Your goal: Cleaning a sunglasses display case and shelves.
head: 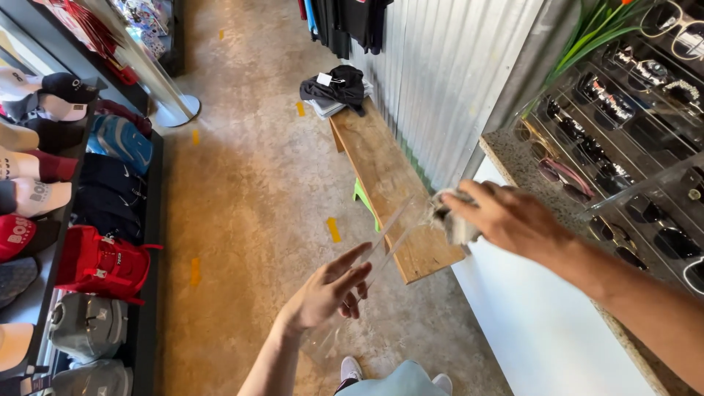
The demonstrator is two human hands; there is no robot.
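Here, from the head view, a clear plastic panel [381, 238] is steadied at its near edge by the left hand [330, 290], grip loosely closed on it, above the wooden desk [381, 176]. A grey cloth [451, 220] is clutched in the right hand [513, 216] against its far end. Pressed hard, the thin panel could slip or flex.
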